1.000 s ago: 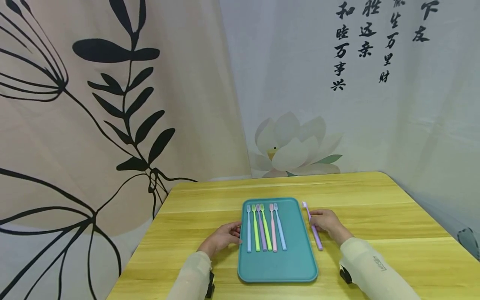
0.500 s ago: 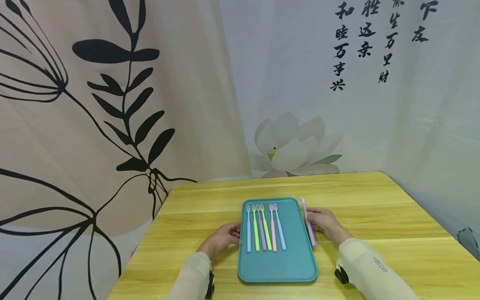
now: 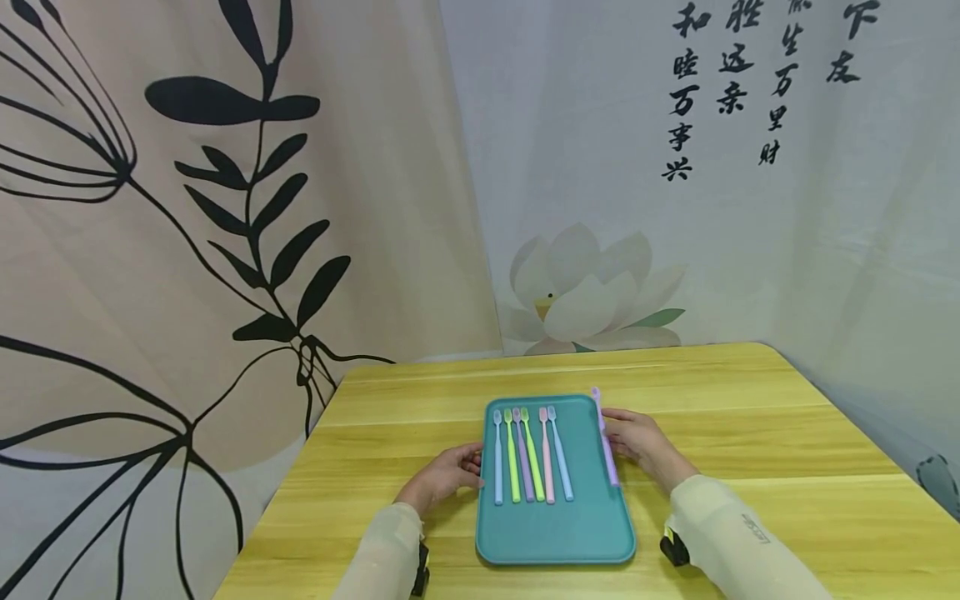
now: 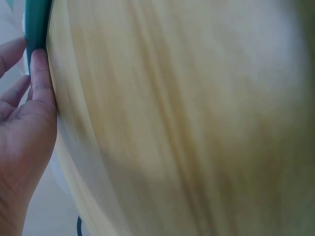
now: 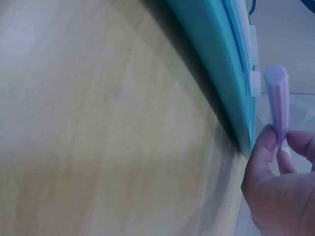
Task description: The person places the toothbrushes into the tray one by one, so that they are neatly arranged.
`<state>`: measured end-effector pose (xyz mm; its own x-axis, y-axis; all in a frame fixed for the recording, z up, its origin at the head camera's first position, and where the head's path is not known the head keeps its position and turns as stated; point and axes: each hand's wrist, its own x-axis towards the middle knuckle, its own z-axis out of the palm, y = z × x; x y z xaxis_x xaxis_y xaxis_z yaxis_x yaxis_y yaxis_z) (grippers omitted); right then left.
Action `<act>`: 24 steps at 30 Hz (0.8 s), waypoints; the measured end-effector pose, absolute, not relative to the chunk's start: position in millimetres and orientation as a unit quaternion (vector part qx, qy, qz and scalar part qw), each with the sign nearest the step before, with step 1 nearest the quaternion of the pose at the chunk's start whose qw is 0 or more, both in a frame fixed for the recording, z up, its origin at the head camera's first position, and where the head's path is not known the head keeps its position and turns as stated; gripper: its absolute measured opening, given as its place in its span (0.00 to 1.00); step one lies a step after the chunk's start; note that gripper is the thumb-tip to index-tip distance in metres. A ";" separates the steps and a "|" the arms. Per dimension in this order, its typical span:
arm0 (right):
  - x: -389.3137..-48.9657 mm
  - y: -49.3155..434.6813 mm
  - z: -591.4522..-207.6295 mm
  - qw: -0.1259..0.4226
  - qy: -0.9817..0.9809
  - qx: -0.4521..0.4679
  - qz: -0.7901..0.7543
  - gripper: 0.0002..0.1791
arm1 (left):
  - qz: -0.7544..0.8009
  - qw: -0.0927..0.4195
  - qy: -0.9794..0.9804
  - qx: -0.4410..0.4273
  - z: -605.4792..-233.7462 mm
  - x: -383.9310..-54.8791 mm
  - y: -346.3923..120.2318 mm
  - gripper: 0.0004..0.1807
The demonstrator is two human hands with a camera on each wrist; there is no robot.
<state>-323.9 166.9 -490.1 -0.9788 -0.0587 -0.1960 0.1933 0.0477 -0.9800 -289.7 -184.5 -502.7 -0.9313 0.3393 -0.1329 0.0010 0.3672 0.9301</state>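
Note:
A purple toothbrush point(image 3: 606, 442) is pinched between the thumb and fingers of my right hand point(image 3: 640, 441), above the right rim of a teal tray point(image 3: 555, 533). Seen from the right wrist, the handle end of this toothbrush point(image 5: 278, 98) rises from the fingertips, close to the tray's edge. Blue, green, purple and pink toothbrushes point(image 3: 532, 458) lie in a row on the tray, heads toward the far side. My left hand point(image 3: 444, 477) touches the tray's left edge with loosely extended fingers. In the left wrist view, a digit point(image 4: 42, 78) rests against the tray's outer wall point(image 4: 37, 24).
The tray stands on a yellow wood-grain table point(image 3: 405, 408) with a rounded far right corner. A patterned curtain point(image 3: 405, 208) hangs behind the table. In the tray, bare surface shows right of the row and along the near end.
My right hand has carried the purple toothbrush left and slightly away from me, from beside the tray to over its right rim. My left hand and the tray have kept their places.

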 end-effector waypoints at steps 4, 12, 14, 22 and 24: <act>-323.3 161.7 -488.8 0.094 0.713 0.044 -0.694 0.28 | 0.551 0.153 0.813 0.109 -502.9 -290.7 -184.8 0.39; -320.9 151.5 -487.1 0.098 0.715 0.047 -0.690 0.28 | 0.553 0.152 0.811 0.114 -503.0 -289.4 -184.7 0.39; -320.9 148.5 -487.5 0.098 0.714 0.047 -0.692 0.28 | 0.555 0.152 0.810 0.115 -502.4 -288.8 -184.4 0.39; -320.4 138.1 -487.5 0.094 0.717 0.052 -0.689 0.26 | 0.553 0.153 0.811 0.113 -502.2 -289.1 -184.4 0.39; -320.7 135.3 -487.5 0.093 0.721 0.055 -0.684 0.26 | 0.552 0.153 0.812 0.112 -501.8 -289.0 -184.4 0.39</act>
<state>-320.7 135.3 -487.5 -0.9767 -0.0472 -0.2095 0.2067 0.0582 -0.9767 -289.0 -184.4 -501.8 -0.9280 0.3508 -0.1255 0.0125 0.3660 0.9305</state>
